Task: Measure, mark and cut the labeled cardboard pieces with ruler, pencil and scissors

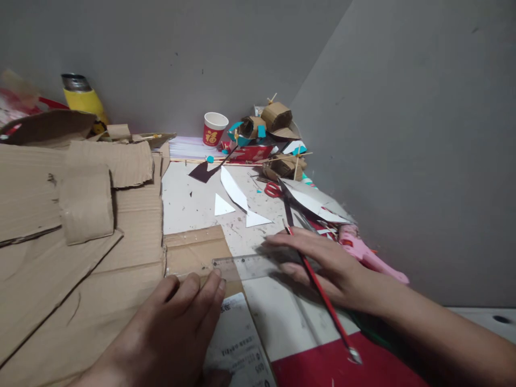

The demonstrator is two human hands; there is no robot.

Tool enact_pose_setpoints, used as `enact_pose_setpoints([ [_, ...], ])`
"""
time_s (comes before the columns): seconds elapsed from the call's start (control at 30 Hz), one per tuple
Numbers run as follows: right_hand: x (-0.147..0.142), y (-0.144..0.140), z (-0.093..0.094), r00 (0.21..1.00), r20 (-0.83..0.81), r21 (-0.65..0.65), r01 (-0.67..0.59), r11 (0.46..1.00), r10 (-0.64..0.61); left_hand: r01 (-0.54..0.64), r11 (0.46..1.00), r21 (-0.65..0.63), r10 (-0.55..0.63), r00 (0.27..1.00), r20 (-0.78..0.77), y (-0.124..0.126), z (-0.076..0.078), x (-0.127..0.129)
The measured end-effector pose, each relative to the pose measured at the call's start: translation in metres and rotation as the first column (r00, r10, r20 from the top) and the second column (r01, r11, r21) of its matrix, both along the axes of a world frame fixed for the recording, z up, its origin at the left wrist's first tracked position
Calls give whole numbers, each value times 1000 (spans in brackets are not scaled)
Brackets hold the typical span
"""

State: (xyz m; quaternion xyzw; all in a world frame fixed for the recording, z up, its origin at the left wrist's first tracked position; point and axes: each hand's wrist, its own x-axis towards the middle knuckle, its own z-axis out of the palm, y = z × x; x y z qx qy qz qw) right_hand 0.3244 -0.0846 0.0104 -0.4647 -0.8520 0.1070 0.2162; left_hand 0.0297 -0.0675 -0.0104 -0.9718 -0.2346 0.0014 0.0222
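the left hand point(177, 328) lies flat, palm down, at the near edge of the desk point(189, 201), fingers together and stretched forward, gripping nothing. its fingertips press on a small piece of cardboard point(193, 250) and just reach the left end of a clear plastic ruler point(245, 267). the ruler lies across the desk near its front, running from the cardboard piece toward the right edge.

the right hand point(322, 266) rests on the right end of the ruler with fingers spread long and nearly flat. a red pencil point(318, 285) is held loosely between its fingers, slanting from the fingertips back over the hand toward the near right corner, metal end nearest the camera. so the hand is mostly open, with only a light hold on the pencil.

a printed paper label point(237, 344) lies just under the left fingers' right side, at the near edge. large sheets of corrugated cardboard point(80, 258) cover the whole left side of the desk. white paper triangles point(237, 201) lie in the middle. red-handled scissors point(273, 189) lie further back toward the right, and a pink glue gun point(368, 257) sits along the right edge just behind the right hand. at the far edge stand a red and white paper cup point(213, 129) and a heap of cardboard scraps point(270, 126); a yellow flask point(83, 97) stands at the far left corner.
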Motion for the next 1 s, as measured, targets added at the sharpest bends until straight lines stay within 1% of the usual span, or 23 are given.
enact_pose_setpoints([
  [0.13, -8, 6, 6, 979, -202, -40, 5, 999, -13, 6, 1000, 19, -6, 1000, 5, 1, 0, 0],
  [0.2, -14, 9, 6, 949, -311, -123, 9, 992, -47, 5, 1000, 29, -6, 1000, 31, 1, 1, 0],
  [0.3, -23, 12, 5, 883, -452, -281, -6, 960, -127, 14, 999, 46, -17, 998, 55, 1, 1, 0],
  [0.4, -29, 15, 6, 813, -549, -361, -22, 932, -193, 20, 997, 75, -22, 999, 34, 2, 2, 1],
  [0.47, -32, 17, 8, 779, -584, -381, -13, 925, -230, 28, 996, 90, -30, 999, 23, 2, 2, 1],
  [0.53, -35, 20, 11, 765, -590, -405, -5, 914, -257, 37, 995, 97, -41, 999, 36, 3, 1, 1],
  [0.67, -46, 31, 18, 814, -507, -483, 4, 876, -283, 40, 993, 114, -52, 994, 97, 5, -3, 1],
  [0.73, -52, 38, 17, 812, -507, -514, -15, 857, -289, 23, 994, 110, -38, 990, 133, 6, -5, 1],
  [0.8, -58, 46, 14, 766, -562, -552, -66, 831, -312, 2, 995, 96, -18, 986, 167, 6, -7, 2],
  [0.87, -62, 53, 8, 693, -630, -595, -140, 792, -350, -2, 996, 94, -15, 984, 179, 6, -7, 2],
  [0.93, -66, 59, 1, 619, -679, -626, -211, 751, -393, 1, 994, 110, -20, 985, 171, 6, -8, 3],
  [1.0, -70, 61, -5, 569, -697, -649, -242, 721, -437, 6, 991, 134, -28, 986, 166, 6, -8, 3],
])
